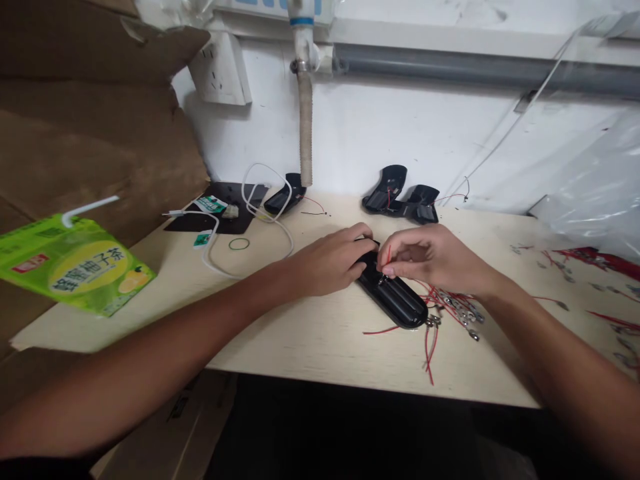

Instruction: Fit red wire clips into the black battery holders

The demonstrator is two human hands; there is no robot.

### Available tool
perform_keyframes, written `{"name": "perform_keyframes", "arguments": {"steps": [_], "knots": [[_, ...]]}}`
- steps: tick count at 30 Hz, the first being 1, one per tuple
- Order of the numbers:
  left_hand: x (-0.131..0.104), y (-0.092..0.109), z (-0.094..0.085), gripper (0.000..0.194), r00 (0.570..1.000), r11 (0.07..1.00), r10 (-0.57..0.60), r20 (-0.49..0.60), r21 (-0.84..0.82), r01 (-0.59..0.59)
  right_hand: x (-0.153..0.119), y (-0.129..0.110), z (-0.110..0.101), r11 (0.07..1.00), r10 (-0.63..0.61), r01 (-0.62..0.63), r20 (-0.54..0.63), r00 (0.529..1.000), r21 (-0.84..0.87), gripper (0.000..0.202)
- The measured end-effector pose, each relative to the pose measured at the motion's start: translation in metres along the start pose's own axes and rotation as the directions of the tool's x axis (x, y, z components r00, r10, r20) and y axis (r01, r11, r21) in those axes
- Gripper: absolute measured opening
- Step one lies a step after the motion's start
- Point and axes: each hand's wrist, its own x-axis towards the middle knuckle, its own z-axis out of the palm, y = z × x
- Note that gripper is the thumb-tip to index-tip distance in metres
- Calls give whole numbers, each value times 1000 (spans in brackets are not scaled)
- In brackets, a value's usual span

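Observation:
A long black plastic housing (395, 300) with rounded ends lies slantwise on the table in front of me. My left hand (336, 257) grips its far left end, fingers curled over the edge. Above the middle of the housing, my right hand (430, 257) pinches a short red wire (389, 253) between thumb and fingertips. A small metal piece (383, 279) shows under those fingertips. Beside the housing's near right end lies a pile of metal battery contacts (463, 310) with red wires, partly behind my right wrist. More red wires (430, 360) lie toward the table's front edge.
Black plastic housings (400, 197) with wires rest near the wall, one more (287, 193) farther left. A white cable (215, 257) loops by a dark sheet (200, 223). A green drink carton (80, 267) with a straw stands left, beside cardboard (90, 140). Clear plastic (600, 180) hangs right.

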Motion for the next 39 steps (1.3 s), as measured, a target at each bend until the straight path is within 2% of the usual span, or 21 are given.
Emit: {"name": "perform_keyframes", "arguments": {"steps": [3,6,13,18,23,39], "knots": [[1,0,3,21,1000,999,-15,-28,-52,13,-1,-1,-2,992,6,2,61,998,-129,14],[2,0,10,20,995,991,-58,-75,-126,48,-1,0,-3,976,-56,72,84,995,-205,11],[4,2,28,26,956,957,-217,-200,-238,167,1,5,0,936,-173,199,115,978,-289,10],[3,1,29,28,953,959,-190,-236,-253,128,2,8,6,932,-237,255,99,966,-257,13],[2,-1,29,30,948,956,-202,-246,-260,137,2,11,8,937,-247,263,95,964,-231,19],[4,-1,30,29,947,951,-208,-246,-278,136,3,10,8,877,-322,349,135,937,-331,17]]}}
